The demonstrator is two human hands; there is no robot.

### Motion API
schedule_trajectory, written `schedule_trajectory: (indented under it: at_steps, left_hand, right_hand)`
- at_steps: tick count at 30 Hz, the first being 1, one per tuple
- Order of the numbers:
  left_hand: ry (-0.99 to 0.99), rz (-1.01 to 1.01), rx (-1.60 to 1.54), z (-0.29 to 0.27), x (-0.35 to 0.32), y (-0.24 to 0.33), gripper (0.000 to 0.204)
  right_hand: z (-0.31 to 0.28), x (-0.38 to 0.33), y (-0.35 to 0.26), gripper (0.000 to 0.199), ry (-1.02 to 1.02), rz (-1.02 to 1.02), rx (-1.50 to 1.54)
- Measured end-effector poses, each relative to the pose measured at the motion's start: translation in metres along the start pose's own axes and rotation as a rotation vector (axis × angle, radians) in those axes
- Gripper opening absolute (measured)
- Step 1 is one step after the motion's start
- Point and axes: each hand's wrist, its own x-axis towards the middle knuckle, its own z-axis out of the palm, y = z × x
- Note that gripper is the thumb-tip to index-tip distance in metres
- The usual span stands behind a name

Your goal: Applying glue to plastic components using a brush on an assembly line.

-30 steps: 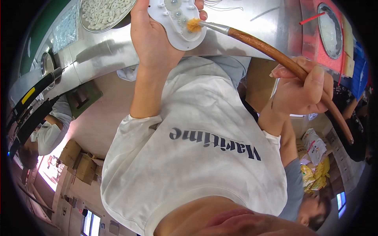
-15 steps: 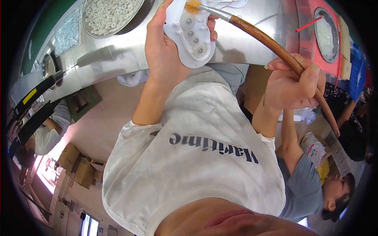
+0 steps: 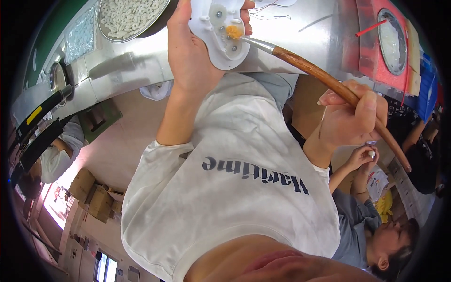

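Note:
My left hand (image 3: 191, 61) holds a white plastic housing (image 3: 223, 58) over the metal table's near edge. Its thumb side lies along the left of the housing, and fingertips show at the right rim. Small gears with round metal pins sit inside the housing. In my right hand (image 3: 354, 113) is a brush with a long brown wooden handle (image 3: 319, 74), gripped between thumb and fingers. The brush's yellow-orange bristles (image 3: 233, 32) rest among the gears, hiding part of them.
Small white gears (image 3: 131, 16) fill a round metal bowl at the far left, beside a clear bag (image 3: 81, 37) of pale parts. On the right, an oval dish of white paste (image 3: 391, 42) sits in pink foam, a red stick (image 3: 371, 28) across its rim. Thin wires (image 3: 272, 16) lie beyond the housing. A co-worker's hands (image 3: 364, 160) are at right.
The brush tip has moved nearer, from the housing's far end to its lower gears. The housing has shifted slightly left and away. At right, the co-worker's two hands have come together.

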Motion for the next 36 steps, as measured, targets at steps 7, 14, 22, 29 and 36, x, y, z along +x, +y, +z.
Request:
schedule_trajectory:
  at_steps: [7,14,22,29,36]
  left_hand:
    - [-0.015,0.014,-0.008,-0.001,0.012,-0.003,0.057]
    - [-0.026,-0.136,-0.197,-0.003,0.001,-0.002,0.058]
    - [-0.078,-0.023,0.169,-0.017,-0.001,-0.001,0.052]
    - [-0.123,0.022,0.118,-0.012,-0.007,-0.01,0.052]
    - [-0.112,0.024,0.168,-0.01,-0.013,-0.01,0.05]
  right_hand:
    - [-0.002,0.009,-0.003,0.025,-0.091,0.106,-0.002]
    - [0.007,0.002,0.008,0.027,0.003,0.143,0.129]
    - [0.018,0.007,0.011,0.029,0.054,0.1,0.17]
    - [0.02,0.017,0.016,0.033,0.135,-0.041,0.089]
    - [0.017,0.026,0.02,0.034,0.219,-0.11,0.073]
